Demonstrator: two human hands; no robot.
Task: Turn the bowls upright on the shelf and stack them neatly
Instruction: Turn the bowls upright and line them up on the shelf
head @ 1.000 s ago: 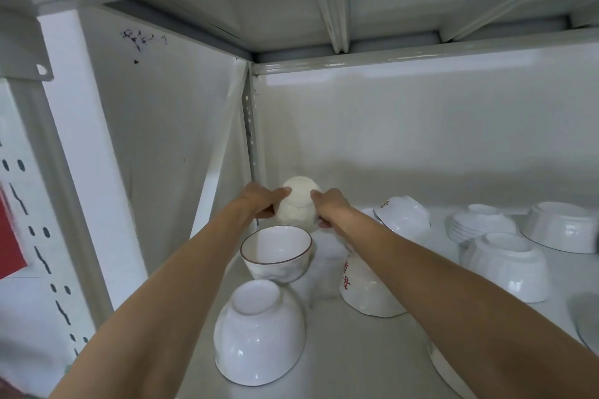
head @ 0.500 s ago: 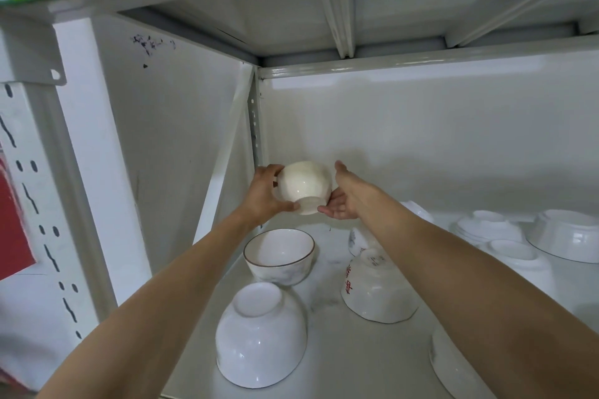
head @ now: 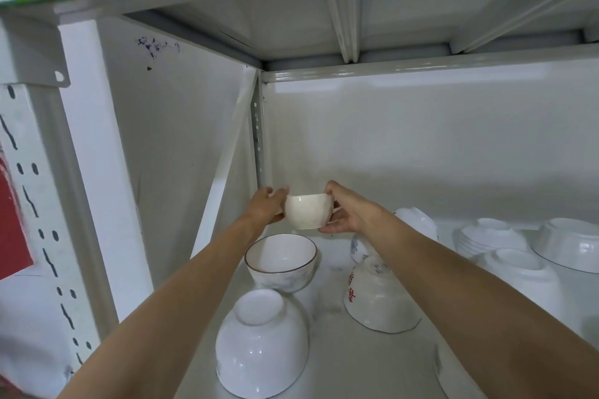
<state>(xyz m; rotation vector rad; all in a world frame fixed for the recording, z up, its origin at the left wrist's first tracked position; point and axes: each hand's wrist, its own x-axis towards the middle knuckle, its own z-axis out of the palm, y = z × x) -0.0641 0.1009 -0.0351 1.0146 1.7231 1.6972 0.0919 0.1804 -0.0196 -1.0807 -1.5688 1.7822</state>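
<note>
A small cream bowl (head: 308, 211) is held upright in the air near the shelf's back left corner. My left hand (head: 266, 208) grips its left side and my right hand (head: 348, 214) grips its right side and underside. Directly below stands an upright bowl with a brown rim (head: 280, 262). In front of that, a large white bowl (head: 261, 345) lies upside down. To the right, a bowl with red characters (head: 377, 300) lies tilted, bottom up.
Several upside-down white bowls and dishes sit at the right: a stack of shallow dishes (head: 486, 236), a wide bowl (head: 570, 241) and a ribbed bowl (head: 518, 275). The white shelf (head: 340, 359) has a side wall at the left and a low board overhead.
The small bowl was lifted off the shelf upside down, then turned over in both hands; it now sits rim up between them, above the brown-rimmed bowl.
</note>
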